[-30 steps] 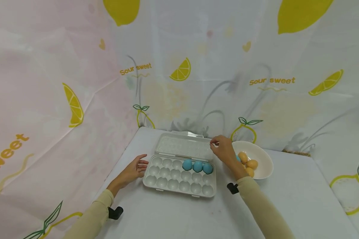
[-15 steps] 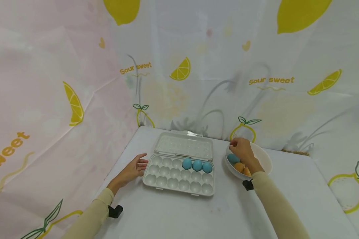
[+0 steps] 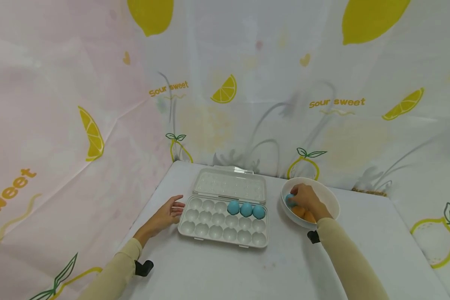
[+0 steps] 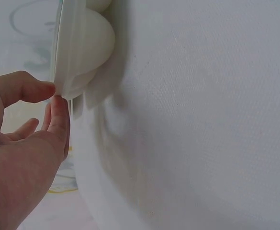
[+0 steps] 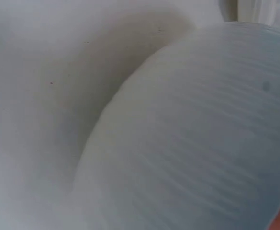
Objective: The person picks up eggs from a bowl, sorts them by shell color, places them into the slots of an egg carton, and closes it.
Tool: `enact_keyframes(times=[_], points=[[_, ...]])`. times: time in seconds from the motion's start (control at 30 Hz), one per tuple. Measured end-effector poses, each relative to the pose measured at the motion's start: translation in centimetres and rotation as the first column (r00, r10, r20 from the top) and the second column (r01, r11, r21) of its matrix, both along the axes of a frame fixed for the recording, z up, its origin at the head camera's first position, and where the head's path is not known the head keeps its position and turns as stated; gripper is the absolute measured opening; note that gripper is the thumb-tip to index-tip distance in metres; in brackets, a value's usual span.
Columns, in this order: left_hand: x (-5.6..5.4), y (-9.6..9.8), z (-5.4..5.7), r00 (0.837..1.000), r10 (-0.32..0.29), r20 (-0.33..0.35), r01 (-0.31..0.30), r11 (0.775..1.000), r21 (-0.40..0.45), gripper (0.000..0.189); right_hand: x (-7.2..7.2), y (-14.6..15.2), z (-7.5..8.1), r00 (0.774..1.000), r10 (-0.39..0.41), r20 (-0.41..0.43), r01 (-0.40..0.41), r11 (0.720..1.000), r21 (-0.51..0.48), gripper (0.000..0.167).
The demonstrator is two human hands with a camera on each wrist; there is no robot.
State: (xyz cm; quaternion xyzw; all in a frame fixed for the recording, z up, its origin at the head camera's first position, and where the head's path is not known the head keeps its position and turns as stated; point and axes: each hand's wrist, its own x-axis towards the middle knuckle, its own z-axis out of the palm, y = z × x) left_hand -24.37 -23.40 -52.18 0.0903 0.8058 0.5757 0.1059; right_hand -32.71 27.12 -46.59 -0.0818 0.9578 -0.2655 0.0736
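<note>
My right hand (image 3: 306,198) reaches into the white bowl (image 3: 331,202), its thumb and fingertips pinching a blue egg (image 3: 290,201) near the bowl's left side. Several orange eggs (image 3: 298,211) lie below that hand, partly covered by it. In the right wrist view the bowl's outer wall (image 5: 187,139) fills much of the picture and hides the fingers. My left hand (image 3: 168,216) stays beside the white egg tray (image 3: 225,239), fingers relaxed; in the left wrist view its thumb and fingertips touch the tray's corner. Three blue eggs (image 3: 246,209) sit at the right of the tray's back row.
The tray's clear lid (image 3: 230,184) lies folded back toward the wall. A white cloth (image 3: 225,275) covers the table. Lemon-printed sheets (image 3: 225,125) hang behind and at the left. Black straps (image 3: 144,268) are on both wrists.
My right hand has moved from above the lid's right end to the bowl, then down onto the blue egg. The left hand has stayed at the tray's left edge.
</note>
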Motion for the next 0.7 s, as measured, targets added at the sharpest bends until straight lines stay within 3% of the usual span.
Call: enact_keyframes(times=[0.2,0.7], points=[[0.02,-0.03,0.06,1.0,0.0,0.001,0.0,1.0,-0.006,0.084,0.29,-0.03,-0.4,1.0,0.0,0.028,-0.001,1.0,0.026,0.037],[-0.1,-0.03,-0.1,1.0,0.004,-0.003,-0.004,1.0,0.007,0.085,0.13,0.16,-1.0,0.999,0.01,-0.042,-0.009,1.0,0.009,0.033]])
